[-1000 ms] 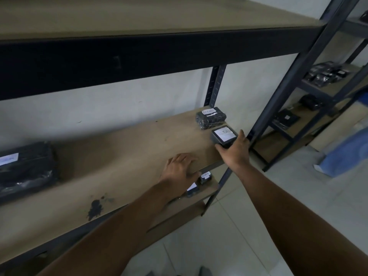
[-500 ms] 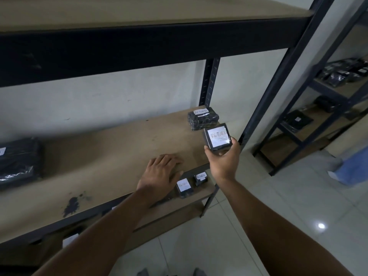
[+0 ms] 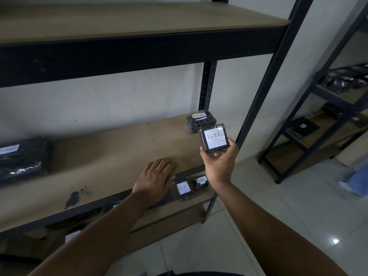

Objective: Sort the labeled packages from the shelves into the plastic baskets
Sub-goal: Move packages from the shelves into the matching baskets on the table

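My right hand (image 3: 219, 163) grips a small black package (image 3: 214, 139) with a white label reading RETURN, lifted clear of the middle shelf (image 3: 103, 156) and tilted toward me. A second black wrapped package labeled RETURN (image 3: 201, 122) lies on that shelf just behind it, near the back post. My left hand (image 3: 154, 179) rests flat on the shelf's front edge with its fingers spread. A large black package (image 3: 22, 158) lies at the shelf's far left. Two small labeled packages (image 3: 184, 190) (image 3: 201, 182) lie on the lower shelf below my hands. No basket is in view.
A dark metal post (image 3: 264, 82) stands right of my right hand. The upper shelf's black beam (image 3: 139, 54) overhangs the middle shelf. A second rack (image 3: 338, 100) with more black packages stands at the right. White tiled floor (image 3: 278, 206) spreads below.
My right hand took the small package off the shelf, raised it and turned its label toward me. My left hand stayed flat on the shelf edge.
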Demonstrator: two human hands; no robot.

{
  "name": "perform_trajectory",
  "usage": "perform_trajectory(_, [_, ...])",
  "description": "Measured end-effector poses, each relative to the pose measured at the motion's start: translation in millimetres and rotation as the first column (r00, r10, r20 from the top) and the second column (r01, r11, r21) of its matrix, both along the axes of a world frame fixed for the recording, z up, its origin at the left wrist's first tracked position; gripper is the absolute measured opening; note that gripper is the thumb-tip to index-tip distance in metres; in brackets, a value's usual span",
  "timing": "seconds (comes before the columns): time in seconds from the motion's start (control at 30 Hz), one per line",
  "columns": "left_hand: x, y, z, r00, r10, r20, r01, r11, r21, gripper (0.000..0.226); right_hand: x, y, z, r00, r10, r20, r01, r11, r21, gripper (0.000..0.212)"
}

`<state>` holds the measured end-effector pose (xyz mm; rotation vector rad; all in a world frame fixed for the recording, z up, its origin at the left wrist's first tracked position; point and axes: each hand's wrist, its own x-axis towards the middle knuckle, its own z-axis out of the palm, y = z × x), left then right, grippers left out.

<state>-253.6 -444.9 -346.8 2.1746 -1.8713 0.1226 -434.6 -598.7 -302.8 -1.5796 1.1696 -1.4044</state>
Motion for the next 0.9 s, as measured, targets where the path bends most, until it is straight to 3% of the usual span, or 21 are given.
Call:
perform_trajectory(0.13, [-8, 26, -9, 0.998, 0.062, -0.031, -0.062, 0.998, -0.028, 0.051, 13, 13, -7, 0.994, 0.097, 0.041, -0.098, 0.995, 0.025, 0.078])
perform_trajectory(0.23, [-13, 55, -14, 0.978, 0.16, -0.135, -0.176, 0.978, -0.113, 0.043, 28, 27, -14, 0.982, 0.185, 0.043, -0.187, 0.982, 0.039, 0.079])
perform_trajectory(0.37, [-24, 109, -17, 0.94, 0.317, -0.124, -0.335, 0.928, -0.161, 0.03, 52, 57, -26, 0.937, 0.349, 0.028, -0.35, 0.936, 0.022, 0.08])
perform_trajectory(0.53, [-43, 184, -32, 0.792, 0.577, -0.2, -0.601, 0.794, -0.092, 0.023, 75, 118, -38, 0.843, 0.537, -0.022, -0.537, 0.843, 0.03, 0.081])
perform_trajectory(0.7, [-49, 257, -45, 0.672, 0.701, -0.236, -0.73, 0.681, -0.055, 0.006, 98, 187, -41, 0.735, 0.677, -0.042, -0.675, 0.736, 0.056, 0.08])
perform_trajectory(0.8, [-50, 297, -44, 0.598, 0.751, -0.279, -0.789, 0.612, -0.043, 0.016, 108, 227, -35, 0.662, 0.742, -0.106, -0.741, 0.669, 0.056, 0.081])
perform_trajectory(0.9, [-47, 341, -41, 0.524, 0.8, -0.292, -0.839, 0.544, -0.014, 0.008, 122, 267, -30, 0.593, 0.795, -0.126, -0.797, 0.602, 0.05, 0.082])
